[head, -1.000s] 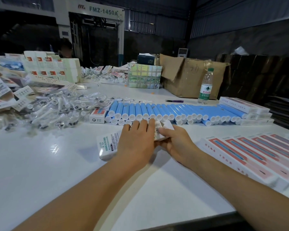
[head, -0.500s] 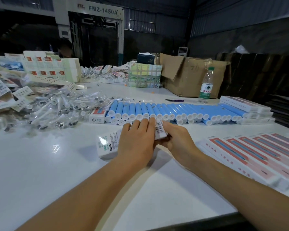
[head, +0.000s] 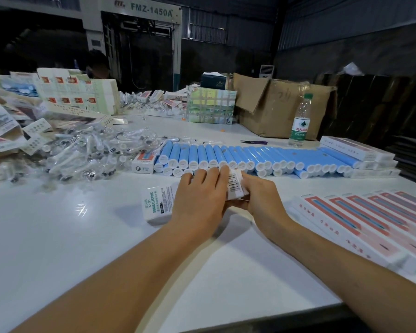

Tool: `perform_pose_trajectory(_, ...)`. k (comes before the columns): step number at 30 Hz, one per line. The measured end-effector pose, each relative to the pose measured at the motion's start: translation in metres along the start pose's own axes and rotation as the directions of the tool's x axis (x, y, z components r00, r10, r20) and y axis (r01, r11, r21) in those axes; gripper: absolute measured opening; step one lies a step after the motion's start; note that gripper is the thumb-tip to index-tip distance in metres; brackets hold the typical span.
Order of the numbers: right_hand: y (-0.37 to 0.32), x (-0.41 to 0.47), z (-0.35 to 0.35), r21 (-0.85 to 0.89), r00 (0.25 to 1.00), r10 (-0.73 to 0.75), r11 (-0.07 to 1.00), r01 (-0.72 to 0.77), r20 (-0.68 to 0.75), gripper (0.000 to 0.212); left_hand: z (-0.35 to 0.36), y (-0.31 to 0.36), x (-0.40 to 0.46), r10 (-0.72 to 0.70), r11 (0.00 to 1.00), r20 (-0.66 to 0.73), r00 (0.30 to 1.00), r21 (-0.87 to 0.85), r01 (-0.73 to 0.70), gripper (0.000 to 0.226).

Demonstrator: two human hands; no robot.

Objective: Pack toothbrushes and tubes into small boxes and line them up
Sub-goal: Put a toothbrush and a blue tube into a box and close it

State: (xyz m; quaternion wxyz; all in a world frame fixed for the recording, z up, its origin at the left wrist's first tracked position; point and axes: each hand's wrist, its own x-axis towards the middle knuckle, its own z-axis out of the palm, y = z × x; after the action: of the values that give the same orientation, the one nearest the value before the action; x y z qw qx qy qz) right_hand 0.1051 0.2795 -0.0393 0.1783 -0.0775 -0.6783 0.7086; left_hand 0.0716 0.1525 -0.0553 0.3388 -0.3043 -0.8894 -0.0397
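Mid-frame on the white table [head: 58, 236], the left hand [head: 198, 200] lies flat-fingered over a small box [head: 157, 204], while the right hand [head: 259, 197] pinches its barcoded end flap [head: 234, 185]. Behind lies a row of blue tubes [head: 250, 157]; its contents are hidden.

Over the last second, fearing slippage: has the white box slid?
No. The white box holds its place against the row of blue tubes.
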Motion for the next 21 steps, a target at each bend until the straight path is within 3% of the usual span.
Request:
perform_pose_trajectory(3,0.001,-0.001,0.0,-0.016,1.0,0.006,1.0,-0.006,0.015,0.029,-0.001,0.0,-0.001,0.003,1.0,0.016,1.0,0.018,-0.004,0.071)
perform_pose_trajectory(7,0.008,-0.007,0.0,-0.36,0.987,-0.11,0.922,0.146,0.118,0.044,-0.002,-0.001,-0.003,0.019,0.999,0.04,0.999,0.042,-0.021,0.076)
perform_pose_trajectory(10,0.01,-0.007,0.002,-0.394,0.983,-0.084,0.908,0.143,0.163,0.051,-0.001,-0.003,-0.003,0.003,0.999,0.05,0.999,0.033,-0.005,0.077)
perform_pose_trajectory(12,0.008,-0.007,0.003,-0.339,0.985,-0.099,0.93,0.143,0.144,0.047,0.0,-0.003,-0.001,-0.019,1.0,0.045,0.999,0.019,0.018,0.078)
perform_pose_trajectory(17,0.003,-0.008,-0.005,-0.365,0.962,-0.27,0.9,0.238,-0.039,0.012,0.0,-0.006,0.005,-0.098,0.995,0.033,0.995,-0.008,0.098,0.075)
perform_pose_trajectory(21,0.008,-0.009,0.002,-0.45,0.922,-0.38,0.837,0.311,-0.069,0.016,0.001,-0.004,0.005,-0.109,0.994,0.035,0.993,0.01,0.109,0.074)
